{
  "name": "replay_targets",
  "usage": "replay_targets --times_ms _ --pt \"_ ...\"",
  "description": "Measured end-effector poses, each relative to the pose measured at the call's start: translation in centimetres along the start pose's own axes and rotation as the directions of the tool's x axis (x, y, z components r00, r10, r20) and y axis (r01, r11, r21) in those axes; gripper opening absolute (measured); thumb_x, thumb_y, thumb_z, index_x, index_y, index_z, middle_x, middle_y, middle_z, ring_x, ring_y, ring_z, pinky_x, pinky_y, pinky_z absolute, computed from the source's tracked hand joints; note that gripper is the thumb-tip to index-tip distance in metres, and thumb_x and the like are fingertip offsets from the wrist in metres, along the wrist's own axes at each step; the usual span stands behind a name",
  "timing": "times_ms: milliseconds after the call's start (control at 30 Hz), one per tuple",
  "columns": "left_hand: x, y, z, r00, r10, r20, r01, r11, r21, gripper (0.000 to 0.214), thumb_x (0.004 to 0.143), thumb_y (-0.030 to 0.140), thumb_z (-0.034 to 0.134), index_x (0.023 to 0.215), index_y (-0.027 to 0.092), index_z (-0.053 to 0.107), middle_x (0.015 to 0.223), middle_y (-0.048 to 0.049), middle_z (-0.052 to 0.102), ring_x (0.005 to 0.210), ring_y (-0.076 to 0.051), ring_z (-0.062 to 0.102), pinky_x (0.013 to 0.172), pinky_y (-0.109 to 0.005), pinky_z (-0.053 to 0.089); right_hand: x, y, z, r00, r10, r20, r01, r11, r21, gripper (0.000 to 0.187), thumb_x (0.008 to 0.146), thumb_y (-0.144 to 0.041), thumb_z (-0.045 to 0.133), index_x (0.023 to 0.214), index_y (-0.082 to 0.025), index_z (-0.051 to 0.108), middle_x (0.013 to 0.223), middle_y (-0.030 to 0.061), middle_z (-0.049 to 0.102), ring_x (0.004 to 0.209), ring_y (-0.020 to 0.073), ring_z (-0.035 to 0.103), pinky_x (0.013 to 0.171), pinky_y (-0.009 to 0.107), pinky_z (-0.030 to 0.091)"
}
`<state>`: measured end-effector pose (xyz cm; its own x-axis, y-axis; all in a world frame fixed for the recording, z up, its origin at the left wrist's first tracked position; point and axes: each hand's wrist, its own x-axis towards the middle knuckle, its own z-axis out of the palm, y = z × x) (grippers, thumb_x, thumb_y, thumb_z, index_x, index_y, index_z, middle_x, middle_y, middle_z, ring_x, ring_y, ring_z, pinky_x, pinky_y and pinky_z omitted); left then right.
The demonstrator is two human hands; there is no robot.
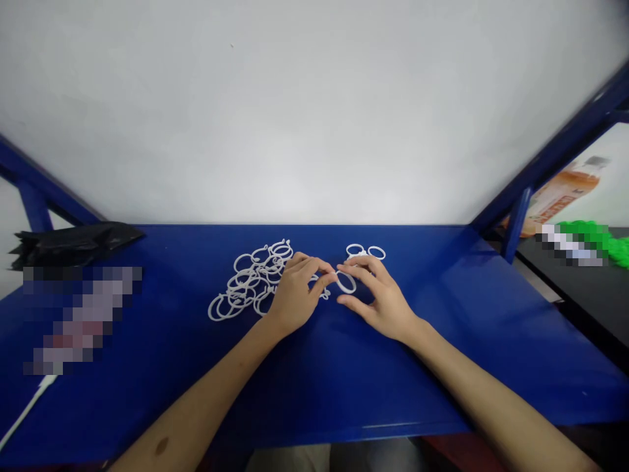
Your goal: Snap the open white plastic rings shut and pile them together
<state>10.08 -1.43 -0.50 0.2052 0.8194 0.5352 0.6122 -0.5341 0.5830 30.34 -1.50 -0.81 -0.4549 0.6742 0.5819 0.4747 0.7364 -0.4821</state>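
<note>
My left hand [297, 292] is closed, thumb and index finger pinching the edge of a white ring [346, 282] that looks like a curtain ring. My right hand [376, 295] curves around the ring's other side, thumb and fingers apart; whether its index fingertip touches the ring I cannot tell. Left of and partly behind my left hand lies a loose pile of similar white rings [243, 278], many with small eyelets. Behind my right hand's fingers sit a couple more white rings [377, 252] on the blue table [314, 387], partly covered by that hand.
A black plastic bag [78, 244] rests at the far left, with a blurred-out object [91, 321] and a white cable [24, 413] in front. Blue metal posts [518, 223] frame both sides. On a black surface at right are an orange packet [560, 196] and a bright green item [590, 233].
</note>
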Motion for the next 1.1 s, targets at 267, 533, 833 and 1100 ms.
replay_targets --times_ms 267,533,833,1100 --pt "-0.1 0.6 -0.2 0.992 -0.084 0.095 0.101 0.975 -0.198 0.014 0.093 0.033 0.060 0.086 0.023 0.066 0.083 0.0002 0.069 0.082 -0.016 0.062 0.077 -0.031 0.052 -0.2 0.1 -0.1 0.986 0.016 -0.163 -0.016 1.000 0.002 0.016 0.096 -0.023 0.059 0.109 -0.025 0.069 0.096 0.0048 0.073 0.084 0.0188 0.068 0.076 0.034 0.057" --pt "-0.1 0.5 0.0 0.992 -0.098 0.075 0.113 0.966 -0.234 0.005 0.086 0.020 0.066 0.083 0.022 0.063 0.085 0.0012 0.068 0.082 -0.016 0.062 0.080 -0.032 0.051 0.0 -0.2 -0.4 0.999 0.041 0.009 -0.042 0.988 0.151 0.006 0.096 -0.022 0.061 0.095 -0.022 0.066 0.088 0.0022 0.071 0.079 0.0152 0.067 0.071 0.029 0.054" --pt "-0.1 0.3 -0.5 0.985 0.086 0.148 -0.064 0.987 -0.150 0.018 0.086 0.010 0.064 0.075 0.023 0.062 0.080 0.0038 0.070 0.088 -0.018 0.058 0.086 -0.034 0.046 -0.3 -0.7 -0.8 0.979 -0.168 0.116 0.154 0.981 0.120 0.014 0.099 -0.015 0.052 0.100 -0.023 0.064 0.092 0.0048 0.070 0.085 0.0177 0.065 0.074 0.032 0.054" --pt "-0.5 -0.4 -0.2 0.946 0.160 0.283 -0.226 0.949 0.220 0.020 0.092 0.024 0.056 0.109 0.019 0.064 0.107 -0.0065 0.065 0.103 -0.025 0.053 0.093 -0.044 0.043 0.4 3.1 -2.8 0.986 -0.051 -0.158 0.015 0.975 -0.220 0.004 0.095 -0.023 0.061 0.092 -0.022 0.064 0.091 0.0048 0.069 0.085 0.0187 0.064 0.077 0.033 0.053"
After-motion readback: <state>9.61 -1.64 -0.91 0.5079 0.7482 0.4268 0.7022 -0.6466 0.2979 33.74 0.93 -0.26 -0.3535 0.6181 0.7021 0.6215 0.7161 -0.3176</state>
